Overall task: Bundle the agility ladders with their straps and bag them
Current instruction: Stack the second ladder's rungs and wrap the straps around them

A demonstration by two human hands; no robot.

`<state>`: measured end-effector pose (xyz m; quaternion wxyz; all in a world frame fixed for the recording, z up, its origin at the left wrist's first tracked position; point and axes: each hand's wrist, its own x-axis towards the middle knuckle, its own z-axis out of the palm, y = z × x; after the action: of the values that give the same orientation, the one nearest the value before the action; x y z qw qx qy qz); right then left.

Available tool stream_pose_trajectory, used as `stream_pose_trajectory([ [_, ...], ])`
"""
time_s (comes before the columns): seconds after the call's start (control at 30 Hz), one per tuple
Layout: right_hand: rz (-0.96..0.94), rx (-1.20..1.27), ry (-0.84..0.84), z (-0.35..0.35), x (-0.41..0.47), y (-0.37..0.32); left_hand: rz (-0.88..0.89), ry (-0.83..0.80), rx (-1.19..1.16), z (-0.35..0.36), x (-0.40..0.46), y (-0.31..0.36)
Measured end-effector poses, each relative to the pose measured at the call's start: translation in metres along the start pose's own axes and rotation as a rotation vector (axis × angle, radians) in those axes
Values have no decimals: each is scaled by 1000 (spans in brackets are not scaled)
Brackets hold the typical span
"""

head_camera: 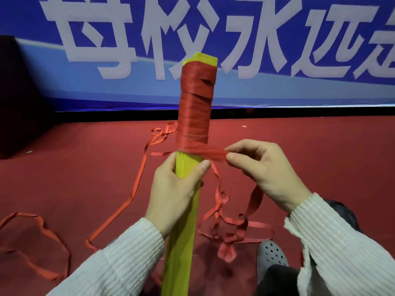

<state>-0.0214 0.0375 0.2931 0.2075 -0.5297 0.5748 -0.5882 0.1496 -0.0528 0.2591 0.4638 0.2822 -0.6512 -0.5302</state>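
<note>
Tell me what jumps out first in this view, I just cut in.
Dead centre, an upright yellow rung bundle, its upper half wound in red strap. The left hand grips the yellow below the wrap; the right hand pinches the strap's free run. Behind, a blue banner with white characters.

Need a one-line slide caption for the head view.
Left hand grips the upright yellow rung bundle while the right hand pinches the red strap wound around its upper half.

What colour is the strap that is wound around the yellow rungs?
Red strap, seen in the head view, around the yellow rungs.
</note>
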Motion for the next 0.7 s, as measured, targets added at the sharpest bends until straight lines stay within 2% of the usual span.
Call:
stream_pose_trajectory([
  [0.1,-16,2,95,1,4,0,-35,-41,-85,1,-2,5],
  [0.2,70,196,47,6,3,3,-80,-205,-289,2,-4,5],
  [0.3,116,343,-15,17,0,6,-92,-291,-225,0,-3,11],
  [0.37,95,309,-7,22,0,8,-130,-322,-116,1,-1,8],
  [0.43,72,257,-16,26,-2,8,-149,-384,-144,4,-2,6],
  [0.53,23,178,55,29,-3,1,-43,-430,-229,3,-1,8],
  [0.6,-37,161,110,31,-3,-4,63,-411,-86,0,1,13],
  [0.7,-88,166,153,36,-3,-12,164,-291,47,0,1,24],
])
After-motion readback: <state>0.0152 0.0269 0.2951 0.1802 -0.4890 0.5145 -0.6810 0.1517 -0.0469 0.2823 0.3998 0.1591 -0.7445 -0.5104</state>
